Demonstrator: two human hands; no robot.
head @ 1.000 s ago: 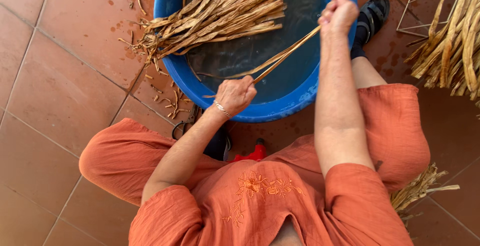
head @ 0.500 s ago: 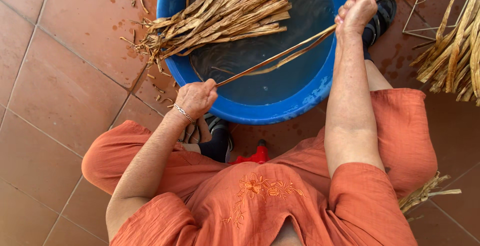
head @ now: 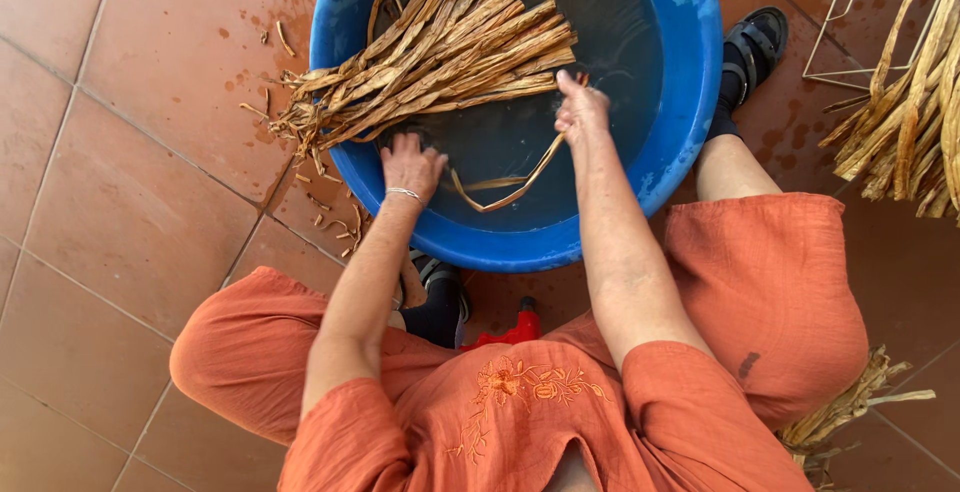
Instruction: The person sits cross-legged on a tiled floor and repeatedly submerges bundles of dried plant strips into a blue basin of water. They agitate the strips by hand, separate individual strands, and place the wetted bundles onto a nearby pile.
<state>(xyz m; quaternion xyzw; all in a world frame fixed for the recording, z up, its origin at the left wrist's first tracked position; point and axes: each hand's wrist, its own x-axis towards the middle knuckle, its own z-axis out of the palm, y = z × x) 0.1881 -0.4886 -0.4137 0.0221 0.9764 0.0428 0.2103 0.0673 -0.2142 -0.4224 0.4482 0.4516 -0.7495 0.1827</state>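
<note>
Presently: right hand (head: 582, 104) fingers pinch slack fibre strip (head: 510, 187); left hand (head: 410, 164) fingers spread, empty; loose loop may slip free

One round blue plastic basin (head: 690, 122) holds one fanned bundle of tan dried leaf strips (head: 440, 57) and one loose curved tan strip (head: 505, 187). Two bare hands are over it: the left hand (head: 410, 165) and the right hand (head: 582, 107). Two black strapped sandals (head: 750, 47) show. One silver bracelet (head: 404, 193) circles the left wrist. One white wire rack (head: 850, 22) stands nearby.
</note>
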